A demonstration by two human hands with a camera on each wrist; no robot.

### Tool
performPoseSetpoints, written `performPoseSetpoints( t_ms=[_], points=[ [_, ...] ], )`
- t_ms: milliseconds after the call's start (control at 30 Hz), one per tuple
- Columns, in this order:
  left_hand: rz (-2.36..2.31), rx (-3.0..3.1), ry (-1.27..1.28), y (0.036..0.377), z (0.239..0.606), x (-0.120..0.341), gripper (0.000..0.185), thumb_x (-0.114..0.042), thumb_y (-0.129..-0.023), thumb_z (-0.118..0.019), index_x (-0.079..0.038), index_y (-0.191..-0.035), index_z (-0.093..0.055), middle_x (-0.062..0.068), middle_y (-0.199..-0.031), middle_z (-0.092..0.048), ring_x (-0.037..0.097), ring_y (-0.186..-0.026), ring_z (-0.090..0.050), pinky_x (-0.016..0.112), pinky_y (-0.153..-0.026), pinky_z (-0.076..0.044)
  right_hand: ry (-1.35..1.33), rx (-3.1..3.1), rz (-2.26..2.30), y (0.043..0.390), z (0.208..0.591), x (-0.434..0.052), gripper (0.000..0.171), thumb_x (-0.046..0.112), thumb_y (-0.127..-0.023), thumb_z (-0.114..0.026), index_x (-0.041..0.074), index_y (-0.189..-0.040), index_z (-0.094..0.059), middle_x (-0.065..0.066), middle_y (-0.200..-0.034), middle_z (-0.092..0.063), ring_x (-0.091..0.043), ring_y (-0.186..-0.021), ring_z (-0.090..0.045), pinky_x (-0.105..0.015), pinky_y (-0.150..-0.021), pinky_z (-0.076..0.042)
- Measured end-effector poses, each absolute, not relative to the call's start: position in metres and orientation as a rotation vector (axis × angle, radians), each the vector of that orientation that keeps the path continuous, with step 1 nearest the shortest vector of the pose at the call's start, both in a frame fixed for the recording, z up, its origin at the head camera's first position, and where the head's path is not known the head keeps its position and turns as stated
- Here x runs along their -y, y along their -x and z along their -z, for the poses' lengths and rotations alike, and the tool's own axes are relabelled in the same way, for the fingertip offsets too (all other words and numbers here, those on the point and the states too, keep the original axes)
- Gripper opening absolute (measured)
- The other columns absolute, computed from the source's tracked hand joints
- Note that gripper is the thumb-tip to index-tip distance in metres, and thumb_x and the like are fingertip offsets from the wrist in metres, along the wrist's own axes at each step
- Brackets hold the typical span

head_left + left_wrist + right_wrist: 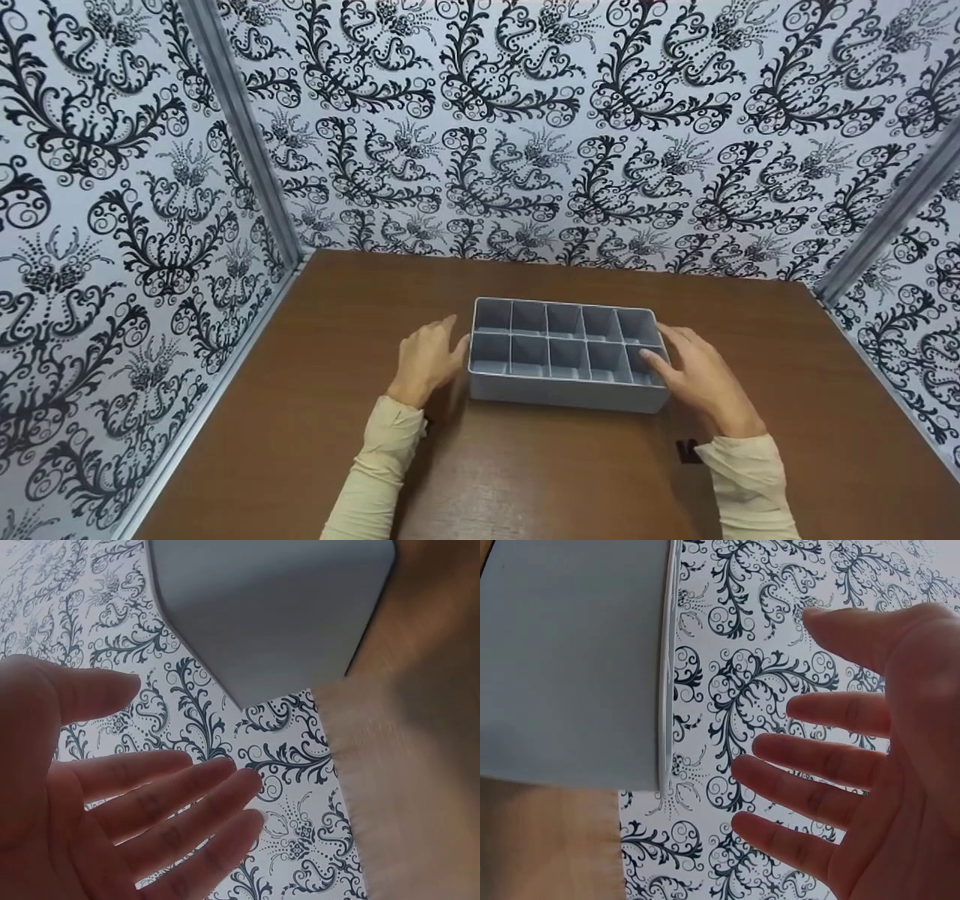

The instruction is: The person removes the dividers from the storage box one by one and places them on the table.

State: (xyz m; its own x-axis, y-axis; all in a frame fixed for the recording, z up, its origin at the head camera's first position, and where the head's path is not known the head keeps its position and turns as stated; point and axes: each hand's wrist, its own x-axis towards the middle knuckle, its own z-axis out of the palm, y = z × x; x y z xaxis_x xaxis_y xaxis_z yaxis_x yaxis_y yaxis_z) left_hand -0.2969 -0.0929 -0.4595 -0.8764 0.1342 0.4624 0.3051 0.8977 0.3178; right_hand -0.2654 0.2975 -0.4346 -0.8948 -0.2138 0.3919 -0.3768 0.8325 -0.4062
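A grey plastic organizer box (566,394), split into two rows of compartments, stands on the brown table. Its compartments show bare grey walls and floors. Just off its left end is my left hand (427,360), fingers straight and spread from the thumb. The left wrist view shows that palm (67,840) with nothing in it, apart from the box wall (270,622). My right hand (701,375) is at the right end, its thumb appearing over the rim in the head view. In the right wrist view its fingers (817,757) are extended and a gap separates them from the box.
The wooden table (525,480) reaches back to a wall (510,127) papered in black scrollwork on white. Grey metal posts (240,127) mark the corners. A small dark item (688,451) lies on the table beside the right sleeve (750,480).
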Motion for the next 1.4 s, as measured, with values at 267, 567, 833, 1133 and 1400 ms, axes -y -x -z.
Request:
performPoseSetpoints(
  t_ms=[267, 567, 833, 1133, 1400],
  points=[
    [0.548, 2.645, 0.3, 0.301, 0.46, 0.089, 0.037, -0.033, -0.092, -0.065, -0.002, -0.113, -0.07, 0.021, -0.097, -0.073, 0.041, -0.081, -0.071, 0.052, -0.062, -0.054, -0.414, 2.701, -0.682, 0.271, 0.434, -0.289, 0.052, 0.023, -0.094, -0.067, -0.008, -0.133, -0.055, -0.031, -0.122, -0.062, -0.048, -0.112, -0.059, -0.059, -0.098, -0.043],
    [0.604, 2.66, 0.287, 0.307, 0.46, 0.084, 0.036, -0.033, -0.091, -0.066, -0.002, -0.107, -0.072, 0.021, -0.095, -0.074, 0.04, -0.08, -0.071, 0.052, -0.063, -0.054, -0.433, 2.7, -0.731, 0.279, 0.437, -0.282, 0.047, 0.019, -0.092, -0.068, -0.006, -0.131, -0.058, -0.029, -0.116, -0.066, -0.041, -0.1, -0.066, -0.056, -0.091, -0.049],
    [0.616, 2.654, 0.281, 0.313, 0.464, 0.08, 0.03, -0.034, -0.09, -0.067, -0.004, -0.088, -0.074, 0.019, -0.081, -0.073, 0.038, -0.071, -0.071, 0.051, -0.056, -0.053, -0.44, 2.685, -0.728, 0.282, 0.438, -0.277, 0.038, 0.018, -0.092, -0.069, -0.004, -0.122, -0.064, -0.014, -0.093, -0.072, -0.031, -0.085, -0.069, -0.051, -0.08, -0.052],
    [0.617, 2.703, 0.277, 0.317, 0.47, 0.076, 0.034, -0.036, -0.09, -0.067, -0.008, -0.07, -0.071, 0.013, -0.073, -0.071, 0.035, -0.069, -0.071, 0.05, -0.057, -0.052, -0.421, 2.698, -0.694, 0.284, 0.44, -0.277, 0.035, 0.02, -0.092, -0.069, -0.006, -0.115, -0.067, -0.022, -0.102, -0.072, -0.038, -0.091, -0.069, -0.055, -0.084, -0.051],
    [0.606, 2.742, 0.266, 0.318, 0.471, 0.072, 0.032, -0.035, -0.088, -0.071, -0.008, -0.07, -0.071, 0.015, -0.078, -0.073, 0.036, -0.071, -0.071, 0.05, -0.059, -0.053, -0.42, 2.708, -0.676, 0.284, 0.442, -0.275, 0.031, 0.019, -0.09, -0.07, -0.006, -0.109, -0.069, -0.022, -0.095, -0.072, -0.039, -0.086, -0.068, -0.055, -0.08, -0.051]
  ],
)
